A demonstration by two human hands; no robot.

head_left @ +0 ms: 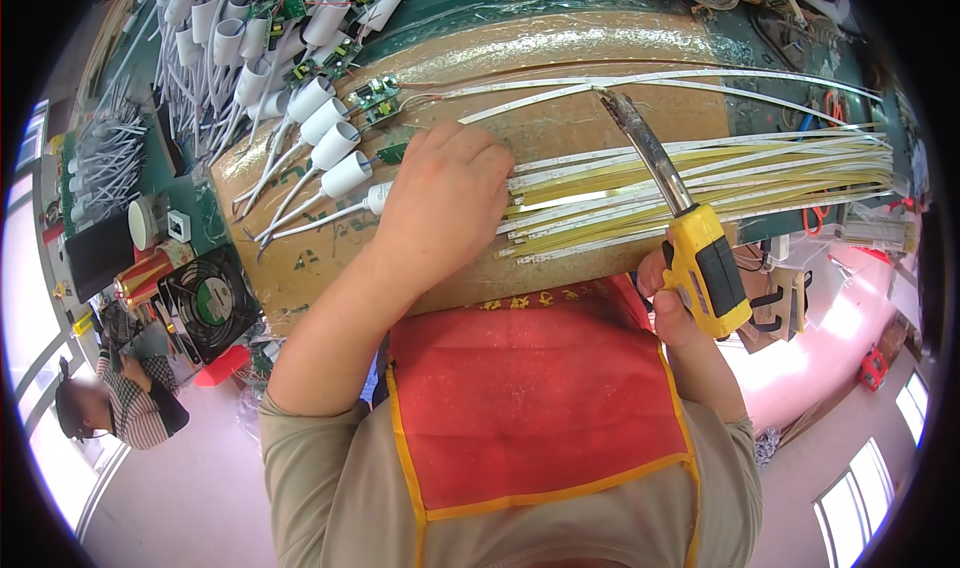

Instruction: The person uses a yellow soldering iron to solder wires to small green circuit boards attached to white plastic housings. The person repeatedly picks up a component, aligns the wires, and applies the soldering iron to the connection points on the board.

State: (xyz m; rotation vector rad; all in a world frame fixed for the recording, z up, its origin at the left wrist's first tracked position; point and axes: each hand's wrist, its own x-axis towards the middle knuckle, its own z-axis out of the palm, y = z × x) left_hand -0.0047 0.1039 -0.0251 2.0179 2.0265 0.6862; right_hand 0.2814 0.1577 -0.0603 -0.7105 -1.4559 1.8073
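My right hand [678,303] grips a yellow and black soldering gun [708,273]. Its long metal barrel points up and left, with the tip near a white LED strip [545,99]. Knuckles up, my left hand [445,190] is closed over the cardboard-covered bench; its fingertips and whatever they hold are hidden. The end of a green circuit board [392,154] shows beside it, and a white plastic housing [378,198] with a cable lies by its wrist. To the right of this hand spreads a bundle of white and yellow LED strips [690,180].
White tubular housings [335,146] with cables and circuit boards [376,101] crowd the upper left. A black fan [207,303] stands at the bench's left side. Another person [120,398] is at the far left. Scissors with orange handles [833,106] lie at the right.
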